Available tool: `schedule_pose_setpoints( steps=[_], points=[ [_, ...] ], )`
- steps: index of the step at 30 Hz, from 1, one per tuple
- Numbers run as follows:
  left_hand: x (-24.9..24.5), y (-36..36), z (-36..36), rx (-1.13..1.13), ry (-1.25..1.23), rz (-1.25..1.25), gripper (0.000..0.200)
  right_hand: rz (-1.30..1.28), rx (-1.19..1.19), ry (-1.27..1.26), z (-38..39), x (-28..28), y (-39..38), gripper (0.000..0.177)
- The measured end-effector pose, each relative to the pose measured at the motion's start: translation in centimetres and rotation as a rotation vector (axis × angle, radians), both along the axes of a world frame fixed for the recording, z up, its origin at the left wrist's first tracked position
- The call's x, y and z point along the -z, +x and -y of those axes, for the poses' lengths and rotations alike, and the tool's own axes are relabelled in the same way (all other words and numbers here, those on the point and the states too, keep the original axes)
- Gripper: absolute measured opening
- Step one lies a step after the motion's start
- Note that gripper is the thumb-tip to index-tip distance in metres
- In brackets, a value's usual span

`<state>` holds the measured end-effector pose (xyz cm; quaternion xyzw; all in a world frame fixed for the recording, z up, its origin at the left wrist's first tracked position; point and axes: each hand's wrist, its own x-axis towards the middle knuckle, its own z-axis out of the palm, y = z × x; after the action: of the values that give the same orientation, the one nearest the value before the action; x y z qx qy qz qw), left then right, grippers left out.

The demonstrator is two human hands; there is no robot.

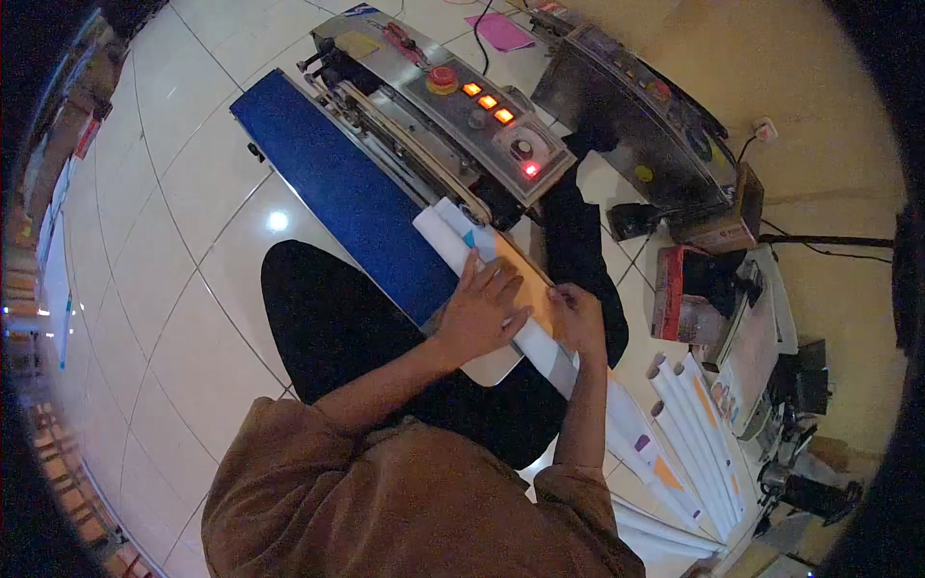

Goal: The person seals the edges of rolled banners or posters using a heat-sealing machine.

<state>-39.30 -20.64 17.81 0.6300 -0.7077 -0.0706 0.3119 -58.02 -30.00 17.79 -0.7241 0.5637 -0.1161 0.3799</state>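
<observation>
A long white rolled sheet with an orange part (525, 279) lies slantwise in front of the person, its upper end beside the front end of a sealing machine (462, 106) with lit orange switches. My left hand (484, 303) rests flat on the roll with its fingers spread. My right hand (576, 316) pinches the orange part's right edge between thumb and fingers. Under the roll's upper part lies the machine's blue belt (337, 183). The roll's lower part passes beneath the right forearm.
Several white rolls (699, 433) lie on the tiled floor at the right. Beyond them are a red box (672, 294), a black lamp-like device (819, 491) and a second metal machine (631, 106). A pink sheet (501, 32) lies at the top.
</observation>
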Motion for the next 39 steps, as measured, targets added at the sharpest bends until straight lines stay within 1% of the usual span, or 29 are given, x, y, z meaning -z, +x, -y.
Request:
schedule_pose_setpoints(
  steps=[1, 3, 5, 7, 9, 11, 12, 13, 14, 15, 16, 18, 20, 21, 22, 23, 24, 25, 27, 29, 31, 33, 34, 36, 39],
  points=[
    [-0.1, -0.5, -0.1, 0.040, 0.111, 0.000, 0.052, 0.007, 0.003, -0.028, 0.0, 0.5, 0.0, 0.029],
    [0.2, -1.3, -0.3, 0.033, 0.113, 0.015, 0.055, 0.016, 0.009, -0.058, 0.1, 1.3, -0.1, 0.032],
    [0.6, -1.8, -0.5, 0.027, 0.121, 0.031, 0.058, -0.007, -0.023, -0.183, 0.1, 1.3, 0.3, 0.035],
    [0.9, -2.3, -0.5, -0.016, 0.060, 0.029, 0.062, -0.051, -0.007, -0.157, -0.1, 0.4, 1.1, 0.037],
    [1.3, -2.8, -0.3, -0.021, 0.064, 0.061, 0.064, -0.095, 0.021, -0.134, -0.1, 0.0, 1.9, 0.039],
    [2.1, -3.3, -0.1, -0.005, 0.068, 0.086, 0.067, -0.047, 0.022, -0.187, -0.2, 0.4, 1.9, 0.039],
    [2.7, -3.3, 0.1, -0.019, 0.110, 0.096, 0.067, -0.053, 0.053, -0.186, -0.4, 0.6, 1.7, 0.039],
    [3.1, -3.3, 0.3, -0.029, 0.151, 0.105, 0.068, 0.003, 0.043, -0.198, -0.6, 0.6, 1.4, 0.038],
    [3.3, -3.2, 0.4, 0.010, 0.152, 0.100, 0.068, 0.057, 0.034, -0.210, -0.8, 0.7, 0.8, 0.038],
    [3.5, -3.0, 0.4, -0.014, 0.131, 0.109, 0.068, 0.011, 0.014, -0.170, -1.1, 0.5, 0.0, 0.033],
    [3.8, -2.9, 0.4, -0.044, 0.110, 0.118, 0.068, 0.000, 0.042, -0.165, -1.6, 0.4, -1.0, 0.033],
    [3.9, -2.9, 0.6, -0.006, 0.093, 0.117, 0.067, 0.084, 0.032, -0.183, -2.8, 0.4, -2.9, 0.028],
    [4.4, -2.8, 0.7, 0.061, 0.095, 0.135, 0.067, 0.060, 0.035, -0.207, -3.8, 1.1, -5.5, 0.025],
    [4.1, -2.9, 0.7, 0.057, 0.101, 0.132, 0.067, 0.044, 0.029, -0.239, -4.3, 1.3, -6.7, 0.023],
    [3.5, -3.0, 0.6, 0.037, 0.086, 0.076, 0.066, 0.043, 0.020, -0.233, -4.6, 1.2, -7.7, 0.023],
    [3.2, -3.0, 0.6, 0.016, 0.071, 0.020, 0.065, -0.014, 0.030, -0.193, -4.9, 0.7, -8.6, 0.022],
    [3.2, -3.0, 0.6, 0.005, 0.076, 0.020, 0.065, -0.070, 0.039, -0.154, -5.1, 0.5, -9.2, 0.021],
    [3.4, -3.0, 0.6, -0.007, 0.071, 0.037, 0.066, -0.068, 0.028, -0.152, -5.3, 0.8, -9.7, 0.021],
    [3.7, -3.0, 0.6, -0.028, 0.068, 0.055, 0.067, 0.058, 0.087, -0.161, -5.5, 1.3, -10.0, 0.020],
    [4.0, -2.9, 0.6, 0.002, 0.095, 0.086, 0.072, 0.026, 0.055, -0.173, -5.0, 1.3, -9.7, 0.019],
    [3.5, -2.9, 0.5, 0.014, 0.095, 0.093, 0.069, -0.002, 0.026, -0.185, -4.5, 0.9, -9.0, 0.019],
    [3.1, -3.0, 0.5, 0.023, 0.091, 0.104, 0.066, 0.014, 0.072, 0.002, -3.6, 0.2, -8.3, 0.020],
    [3.1, -3.2, 0.4, 0.044, 0.099, 0.103, 0.066, 0.021, 0.062, 0.000, -3.3, 0.4, -8.3, 0.020],
    [3.2, -3.3, 0.3, 0.053, 0.107, 0.107, 0.066, -0.053, -0.012, -0.038, -2.5, 1.3, -8.4, 0.022],
    [3.2, -3.2, 0.4, 0.034, 0.074, 0.132, 0.065, -0.021, -0.038, -0.097, -2.1, 1.9, -8.0, 0.023]
  ],
)
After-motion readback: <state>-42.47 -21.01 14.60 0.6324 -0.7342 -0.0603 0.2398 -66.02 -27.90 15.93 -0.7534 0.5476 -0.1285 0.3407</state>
